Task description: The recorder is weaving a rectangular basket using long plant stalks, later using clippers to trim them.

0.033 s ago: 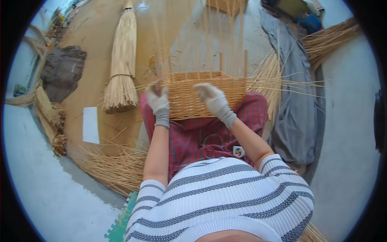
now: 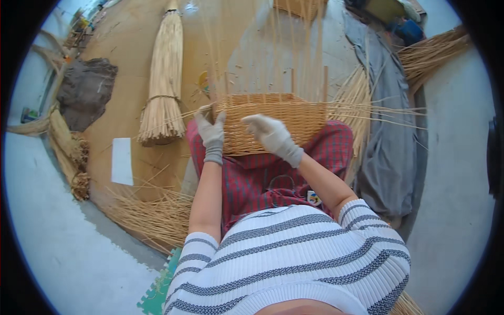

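Observation:
An unfinished wicker basket rests across my lap, its woven wall toward me and tall bare stakes rising at the far side. My left hand, in a pale glove with a grey cuff, is at the basket's left corner, thumb on the front wall and fingers round the side. My gloved right hand is over the front wall, fingers stretched out to the left; nothing shows in it. Loose weaving strands run out past the basket's right end, and others stick out by my left hand.
A tied bundle of pale canes lies ahead on the left. Loose sticks are heaped near my left side. To the right are more canes and a grey cloth. A white sheet lies on the brown floor covering.
My right hand has moved left and slightly down across the basket's front, fingers reaching further out. My left hand stays at the corner, with its thumb further from the fingers. The whole view has shifted slightly.

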`<control>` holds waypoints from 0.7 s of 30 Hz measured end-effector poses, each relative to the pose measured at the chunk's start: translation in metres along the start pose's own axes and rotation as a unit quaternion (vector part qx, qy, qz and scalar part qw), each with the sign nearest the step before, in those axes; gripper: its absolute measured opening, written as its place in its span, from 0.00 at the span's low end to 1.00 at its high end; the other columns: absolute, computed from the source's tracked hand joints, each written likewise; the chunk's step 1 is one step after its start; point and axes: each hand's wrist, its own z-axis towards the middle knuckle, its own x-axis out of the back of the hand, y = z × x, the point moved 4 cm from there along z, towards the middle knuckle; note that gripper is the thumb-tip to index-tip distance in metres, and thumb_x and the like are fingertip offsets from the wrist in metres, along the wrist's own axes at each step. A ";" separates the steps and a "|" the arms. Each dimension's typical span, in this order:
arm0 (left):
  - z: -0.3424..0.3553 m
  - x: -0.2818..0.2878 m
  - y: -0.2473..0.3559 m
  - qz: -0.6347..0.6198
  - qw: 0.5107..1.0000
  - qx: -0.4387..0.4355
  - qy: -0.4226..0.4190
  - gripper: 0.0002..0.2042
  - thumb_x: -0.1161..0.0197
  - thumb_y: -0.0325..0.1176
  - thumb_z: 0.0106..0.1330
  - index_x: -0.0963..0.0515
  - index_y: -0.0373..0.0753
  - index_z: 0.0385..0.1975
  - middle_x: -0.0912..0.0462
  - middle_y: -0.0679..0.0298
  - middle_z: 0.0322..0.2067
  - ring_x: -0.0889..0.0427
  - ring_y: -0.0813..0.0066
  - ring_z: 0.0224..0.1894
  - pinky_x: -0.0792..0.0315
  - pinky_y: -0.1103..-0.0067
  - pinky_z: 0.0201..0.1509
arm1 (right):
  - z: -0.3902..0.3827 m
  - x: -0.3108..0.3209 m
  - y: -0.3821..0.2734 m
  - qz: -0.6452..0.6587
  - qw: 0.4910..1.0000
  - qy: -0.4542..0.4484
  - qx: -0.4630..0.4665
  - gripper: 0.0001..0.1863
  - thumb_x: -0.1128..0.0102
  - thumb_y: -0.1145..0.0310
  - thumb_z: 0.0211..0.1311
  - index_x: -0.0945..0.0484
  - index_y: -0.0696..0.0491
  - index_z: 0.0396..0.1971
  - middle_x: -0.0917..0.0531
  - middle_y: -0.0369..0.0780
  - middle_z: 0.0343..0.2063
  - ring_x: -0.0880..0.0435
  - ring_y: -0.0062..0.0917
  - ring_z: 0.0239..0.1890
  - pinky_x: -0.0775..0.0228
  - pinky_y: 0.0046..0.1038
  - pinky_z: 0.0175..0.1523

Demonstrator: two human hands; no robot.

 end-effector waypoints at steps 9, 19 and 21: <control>0.018 0.014 0.017 -0.106 0.979 0.120 -0.126 0.24 0.24 0.20 0.53 0.30 0.43 0.45 0.29 0.71 0.31 0.30 0.79 0.32 0.31 0.79 0.37 | 0.061 -0.112 -0.069 -0.173 0.969 0.029 0.174 0.28 0.34 0.68 0.60 0.26 0.42 0.63 0.16 0.40 0.30 0.14 0.37 0.35 0.21 0.35 0.40; 0.010 0.013 -0.018 -0.121 0.986 0.020 -0.116 0.26 0.29 0.18 0.55 0.32 0.42 0.51 0.25 0.65 0.36 0.24 0.77 0.37 0.24 0.79 0.41 | 0.072 -0.115 -0.070 -0.190 0.963 0.101 0.164 0.14 0.31 0.63 0.59 0.20 0.45 0.44 0.19 0.37 0.27 0.16 0.35 0.31 0.23 0.37 0.35; 0.012 0.011 -0.020 -0.178 0.971 0.069 -0.144 0.26 0.28 0.19 0.54 0.31 0.41 0.51 0.25 0.65 0.37 0.24 0.76 0.37 0.24 0.79 0.42 | 0.071 -0.115 -0.074 -0.216 0.950 0.118 0.194 0.12 0.32 0.64 0.58 0.19 0.45 0.42 0.19 0.37 0.27 0.16 0.35 0.31 0.23 0.37 0.34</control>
